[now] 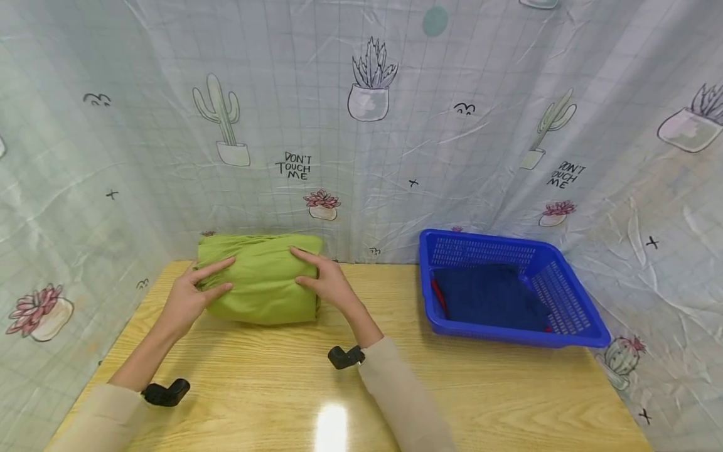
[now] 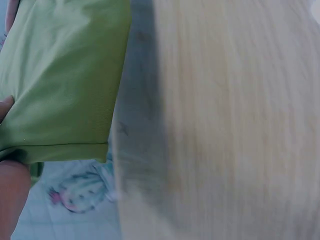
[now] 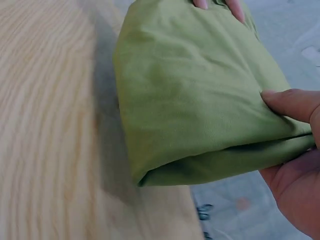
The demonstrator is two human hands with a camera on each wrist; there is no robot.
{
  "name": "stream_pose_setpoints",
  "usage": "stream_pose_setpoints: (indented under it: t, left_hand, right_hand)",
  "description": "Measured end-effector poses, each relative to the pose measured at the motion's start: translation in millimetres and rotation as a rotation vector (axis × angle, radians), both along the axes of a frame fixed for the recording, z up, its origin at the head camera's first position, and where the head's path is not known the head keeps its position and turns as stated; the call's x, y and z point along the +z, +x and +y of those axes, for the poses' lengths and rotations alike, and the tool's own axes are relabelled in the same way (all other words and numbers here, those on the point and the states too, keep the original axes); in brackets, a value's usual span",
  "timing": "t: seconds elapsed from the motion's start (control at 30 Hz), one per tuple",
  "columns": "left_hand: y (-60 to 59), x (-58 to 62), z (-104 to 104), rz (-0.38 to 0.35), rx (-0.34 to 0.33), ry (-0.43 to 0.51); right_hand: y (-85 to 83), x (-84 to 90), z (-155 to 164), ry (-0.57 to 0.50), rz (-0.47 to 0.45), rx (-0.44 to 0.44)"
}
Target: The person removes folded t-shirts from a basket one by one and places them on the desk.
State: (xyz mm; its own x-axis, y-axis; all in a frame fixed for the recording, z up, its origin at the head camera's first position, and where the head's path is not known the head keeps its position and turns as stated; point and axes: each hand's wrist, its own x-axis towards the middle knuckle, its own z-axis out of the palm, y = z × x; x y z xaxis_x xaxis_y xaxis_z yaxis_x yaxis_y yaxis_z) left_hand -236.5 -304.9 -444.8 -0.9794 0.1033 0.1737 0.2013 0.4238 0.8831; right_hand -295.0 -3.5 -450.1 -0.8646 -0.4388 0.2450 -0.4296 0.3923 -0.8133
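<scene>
Bundle of folded lime-green cloth [image 1: 262, 285]: being held, far left of yellow wooden table [image 1: 265, 383] | left hand [image 1: 187, 302], right hand [image 1: 334, 285]: half-closed, gripping opposite ends | even pressure should be preserving folds

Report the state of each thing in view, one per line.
Lime-green rectangular fabric bundle: folded, creased, held at both ends.
Left hand: gripping the bundle's left end.
Right hand: gripping its right end.
Blue rectangular plastic basket: upright, open-topped, with contents.
Dark navy fabric: lying in the basket.
Pale plant-printed fabric curtain: hanging, wrinkled.
</scene>
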Motion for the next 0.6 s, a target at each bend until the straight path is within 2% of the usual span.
stream_pose_setpoints:
  t: [0.23,0.37,0.6]
  left_hand:
    - [-7.5,-17.9,-16,-0.050,0.055,-0.038]
    - [-14.4,-30.7,-22,-0.122,0.082,-0.049]
    - [-37.5,-52.9,-22,-0.189,0.135,-0.169]
  right_hand:
    - [-14.8,-15.9,-31,0.101,-0.064,-0.019]
    - [-21.8,-27.6,-45,0.172,-0.102,-0.046]
    - [-25.6,-47.8,-56,0.238,-0.180,-0.206]
